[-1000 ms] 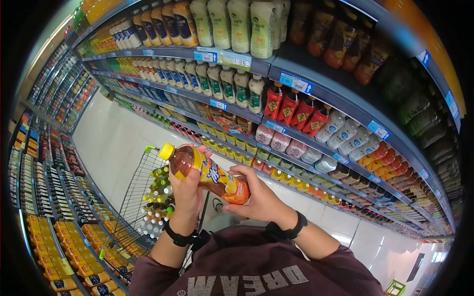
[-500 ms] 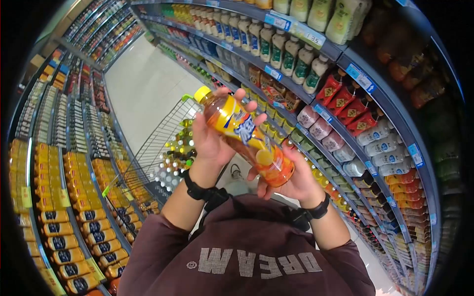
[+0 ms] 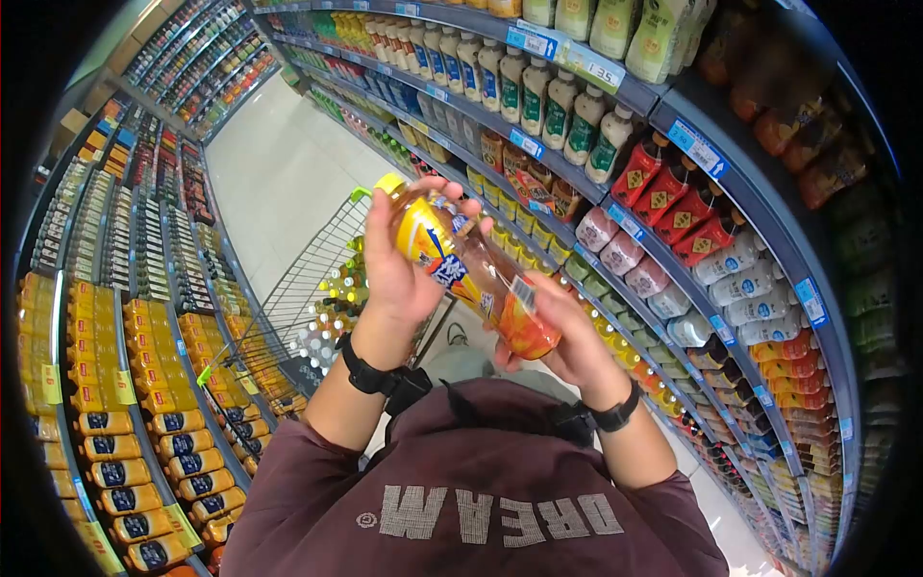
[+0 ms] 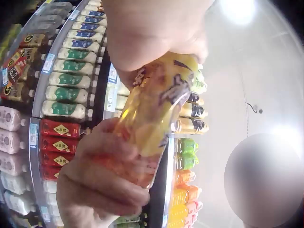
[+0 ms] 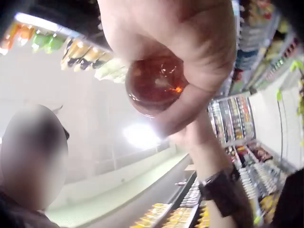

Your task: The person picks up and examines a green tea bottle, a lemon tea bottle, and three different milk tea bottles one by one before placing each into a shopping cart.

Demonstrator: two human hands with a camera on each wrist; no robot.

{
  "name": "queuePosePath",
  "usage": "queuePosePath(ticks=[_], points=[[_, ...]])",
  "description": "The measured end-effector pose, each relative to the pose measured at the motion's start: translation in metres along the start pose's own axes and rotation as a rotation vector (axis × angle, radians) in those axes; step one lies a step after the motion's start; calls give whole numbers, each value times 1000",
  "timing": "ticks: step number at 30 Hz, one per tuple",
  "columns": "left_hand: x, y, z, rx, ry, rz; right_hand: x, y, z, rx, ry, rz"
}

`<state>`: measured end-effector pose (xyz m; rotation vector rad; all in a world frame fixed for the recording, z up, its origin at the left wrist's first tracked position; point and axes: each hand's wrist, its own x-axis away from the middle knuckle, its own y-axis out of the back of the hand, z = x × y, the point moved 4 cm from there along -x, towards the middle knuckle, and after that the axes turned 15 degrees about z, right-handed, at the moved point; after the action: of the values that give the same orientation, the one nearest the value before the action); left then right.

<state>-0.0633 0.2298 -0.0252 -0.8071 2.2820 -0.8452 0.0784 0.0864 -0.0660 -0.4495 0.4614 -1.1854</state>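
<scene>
A bottle of reddish-brown drink (image 3: 486, 260) with a yellow cap (image 3: 389, 183) and a yellow-and-orange label lies slanted between both hands, cap toward the upper left. My left hand (image 3: 402, 274) holds its upper part, thumb on the near side and fingertips showing over the far side. Around the lower end curls my right hand (image 3: 569, 337), beside a white barcode patch on the label. In the left wrist view the right hand's fingers (image 4: 111, 164) wrap the lower bottle. The right wrist view looks at the bottle's round base (image 5: 156, 88), within the right hand's grip.
A wire shopping cart (image 3: 288, 279) loaded with several bottles stands ahead, left of the left forearm. Shelves (image 3: 635, 96) of bottled drinks run along the right. More shelves, with yellow-orange bottles (image 3: 144, 413), line the left side. Pale floor (image 3: 260, 159) stretches between them.
The view has turned, with the hands and bottle now farther right in it. The bottle has rolled in the hands, bringing the barcode patch into sight; both hands still hold it.
</scene>
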Motion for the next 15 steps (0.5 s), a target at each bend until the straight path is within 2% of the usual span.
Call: queuePosePath(ticks=[1, 2, 5, 7, 9, 10, 14, 15], points=[[5, -1, 1, 107, 14, 32, 4, -11, -8, -528, -138, 182], [6, -2, 0, 78, -8, 33, 3, -11, -17, -384, -220, 99], [7, 20, 3, 115, -19, 59, -1, -11, -22, -387, -281, -16], [0, 14, 3, 90, -4, 9, -3, -5, -23, -295, -225, -86], [5, 15, 3, -124, 32, -274, -3, -13, 0, 884, 108, -290], [5, 17, 5, -94, 42, -298, -3, -24, 10, 995, 178, -324], [5, 17, 2, -119, 120, -234, 3, -5, 4, 971, 173, -269], [6, 20, 2, -63, 178, -163, 4, 10, -6, 304, 15, -145]])
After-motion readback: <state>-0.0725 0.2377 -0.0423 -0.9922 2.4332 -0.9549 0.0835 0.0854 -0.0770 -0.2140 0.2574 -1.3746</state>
